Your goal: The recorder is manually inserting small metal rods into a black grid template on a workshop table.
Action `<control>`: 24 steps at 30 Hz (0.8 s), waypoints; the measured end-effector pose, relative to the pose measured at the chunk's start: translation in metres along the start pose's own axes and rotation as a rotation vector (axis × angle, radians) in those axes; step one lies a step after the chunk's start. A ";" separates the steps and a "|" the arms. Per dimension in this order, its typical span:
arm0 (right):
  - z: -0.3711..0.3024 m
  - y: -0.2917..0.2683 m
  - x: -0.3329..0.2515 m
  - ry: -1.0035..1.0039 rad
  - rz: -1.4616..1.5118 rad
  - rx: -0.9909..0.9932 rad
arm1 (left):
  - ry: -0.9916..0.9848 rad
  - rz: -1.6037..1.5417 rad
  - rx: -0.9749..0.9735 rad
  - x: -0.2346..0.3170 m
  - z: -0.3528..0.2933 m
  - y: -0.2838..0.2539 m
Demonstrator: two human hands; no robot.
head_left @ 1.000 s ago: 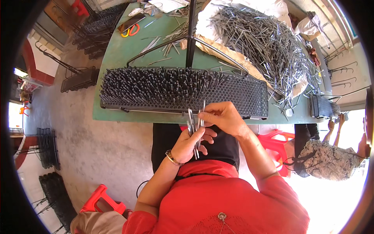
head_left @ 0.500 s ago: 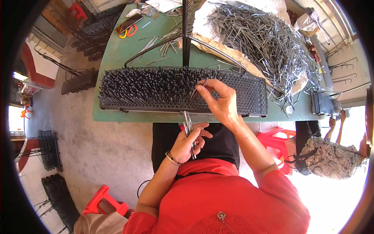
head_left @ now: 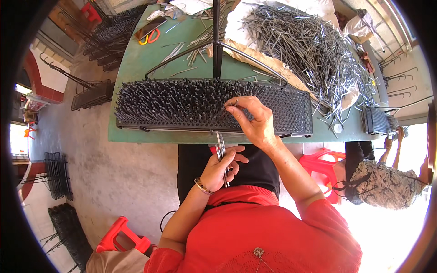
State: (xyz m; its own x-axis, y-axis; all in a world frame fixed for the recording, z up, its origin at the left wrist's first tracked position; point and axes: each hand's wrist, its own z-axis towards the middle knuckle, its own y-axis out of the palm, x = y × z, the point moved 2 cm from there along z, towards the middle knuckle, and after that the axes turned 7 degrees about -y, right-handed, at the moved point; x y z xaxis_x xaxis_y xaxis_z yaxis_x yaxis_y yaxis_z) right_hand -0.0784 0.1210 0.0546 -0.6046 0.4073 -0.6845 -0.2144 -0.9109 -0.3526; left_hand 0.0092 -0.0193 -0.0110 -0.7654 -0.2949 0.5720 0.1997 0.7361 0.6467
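From the head camera, here come the hands: the right hand [head_left: 256, 119] is now up at the black perforated rack [head_left: 289, 109], having left the bundle where it was pinching a second ago. Thumb and forefinger close narrowly around a dark metal rod [head_left: 224, 112], a touch lower than half a second back, its lower end hidden among the standing rods [head_left: 164, 102]. Those fill the rack's left part and thin out right where the fingers work; to the right, the holes lie bare. The left hand [head_left: 219, 170] hardly budges, curled around a bundle of shiny rods [head_left: 221, 142] just below the rack's near edge. And the rack sits along the near edge of the green bench [head_left: 136, 66], while the heap of loose rods [head_left: 305, 50] rests unchanged beyond it on brown paper [head_left: 255, 58]. Any writing on the white sheet [head_left: 196, 6] at the far edge is too small to read.
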 end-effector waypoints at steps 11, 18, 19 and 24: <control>0.009 0.000 -0.004 -0.188 -0.048 -0.165 | -0.001 -0.003 -0.008 -0.002 0.000 -0.001; 0.000 0.003 0.004 0.003 0.018 -0.083 | -0.012 -0.007 -0.006 -0.002 0.000 0.000; 0.001 0.004 0.004 -0.024 -0.014 -0.079 | -0.012 -0.003 0.000 -0.003 -0.001 0.000; 0.002 0.002 -0.003 -0.156 -0.149 -0.113 | -0.022 -0.008 -0.007 -0.004 0.000 -0.002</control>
State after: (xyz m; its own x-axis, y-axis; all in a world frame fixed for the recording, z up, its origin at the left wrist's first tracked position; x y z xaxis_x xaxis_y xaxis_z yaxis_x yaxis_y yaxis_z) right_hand -0.0784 0.1183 0.0568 -0.6860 0.5137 -0.5153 -0.2285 -0.8245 -0.5177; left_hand 0.0118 -0.0195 -0.0147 -0.7802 -0.2876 0.5554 0.1973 0.7295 0.6549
